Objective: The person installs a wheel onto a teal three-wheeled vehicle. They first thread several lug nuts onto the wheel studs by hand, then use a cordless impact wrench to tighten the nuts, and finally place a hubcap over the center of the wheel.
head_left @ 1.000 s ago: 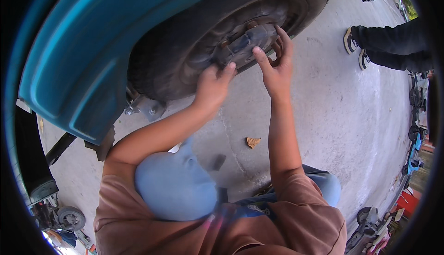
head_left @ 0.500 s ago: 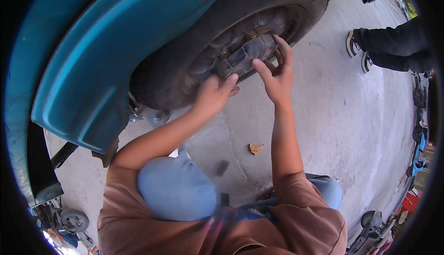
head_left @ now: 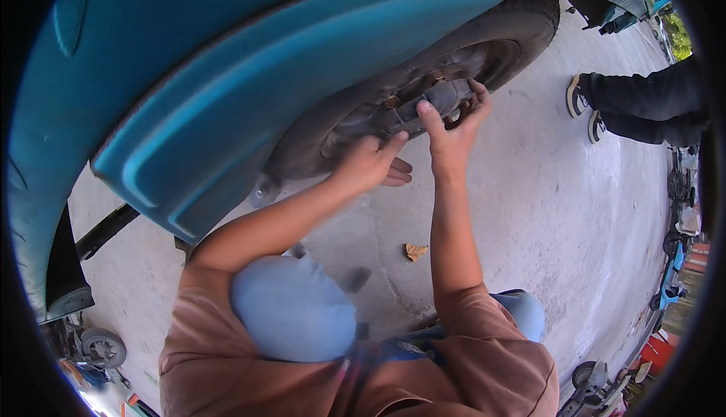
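A black-tyred wheel (head_left: 296, 142) sits partly beneath a teal body panel (head_left: 249, 107). Against its middle is a dark grey, angular hub cover (head_left: 448, 97), beside rusty-looking nuts (head_left: 438, 76). My right hand (head_left: 454, 136) grips the cover's right end, thumb on the near face and fingers curled round the far edge. At the lower left end, my left hand (head_left: 366, 164) supports it with the thumb along the edge and the other fingers stretched out below. Whether the cover is seated on the hub or slightly off it, I cannot tell.
A dry brown leaf (head_left: 415, 252) lies on the concrete floor (head_left: 560, 213) near my knees (head_left: 293, 307). To the right, another person's legs in dark trousers (head_left: 643, 99) stand close by. Vehicle parts (head_left: 597, 387) line the right rim; a small wheel (head_left: 103, 347) is at lower left.
The view has shifted, so the teal panel now hides more of the wheel. Both hands stay at the hub cover, and the left fingers below it show more clearly.
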{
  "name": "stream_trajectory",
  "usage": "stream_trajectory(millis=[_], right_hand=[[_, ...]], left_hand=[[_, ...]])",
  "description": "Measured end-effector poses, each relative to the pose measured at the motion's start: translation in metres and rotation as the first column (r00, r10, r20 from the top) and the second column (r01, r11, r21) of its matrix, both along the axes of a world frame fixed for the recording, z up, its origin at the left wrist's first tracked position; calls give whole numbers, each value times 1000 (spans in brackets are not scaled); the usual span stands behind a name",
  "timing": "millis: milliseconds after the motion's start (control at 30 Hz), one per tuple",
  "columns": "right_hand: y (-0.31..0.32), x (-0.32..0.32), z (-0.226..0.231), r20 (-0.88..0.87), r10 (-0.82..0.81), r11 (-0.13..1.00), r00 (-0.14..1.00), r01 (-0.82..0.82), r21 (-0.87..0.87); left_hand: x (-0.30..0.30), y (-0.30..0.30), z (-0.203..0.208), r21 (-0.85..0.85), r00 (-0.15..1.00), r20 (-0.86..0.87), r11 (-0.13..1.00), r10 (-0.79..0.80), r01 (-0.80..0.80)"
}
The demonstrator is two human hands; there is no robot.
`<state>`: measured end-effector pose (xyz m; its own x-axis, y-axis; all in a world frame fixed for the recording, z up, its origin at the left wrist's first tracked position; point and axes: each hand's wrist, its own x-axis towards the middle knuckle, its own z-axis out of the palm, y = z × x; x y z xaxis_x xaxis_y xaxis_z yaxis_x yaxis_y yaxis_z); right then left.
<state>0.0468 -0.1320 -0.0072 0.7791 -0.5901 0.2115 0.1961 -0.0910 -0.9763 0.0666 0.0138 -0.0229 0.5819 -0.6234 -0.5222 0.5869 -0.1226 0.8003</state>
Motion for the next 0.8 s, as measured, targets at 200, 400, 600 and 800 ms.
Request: stream_trajectory(millis=[200,400,600,800], right_hand=[[3,3,-1,-71,-44,991,997,34,-130],[1,8,-9,-51,-69,934,996,46,-353],[-19,-2,-13,-58,54,949,997,-70,-307],[-30,-7,-25,-7,76,955,997,-75,-286]], left_hand=[[-4,0,10,-141,983,-178,987,50,-75],[-4,-8,20,-190,954,-287,971,85,-144],[-7,-16,27,-97,979,-198,992,56,-77],[-15,-36,20,365,640,674,919,-369,145]])
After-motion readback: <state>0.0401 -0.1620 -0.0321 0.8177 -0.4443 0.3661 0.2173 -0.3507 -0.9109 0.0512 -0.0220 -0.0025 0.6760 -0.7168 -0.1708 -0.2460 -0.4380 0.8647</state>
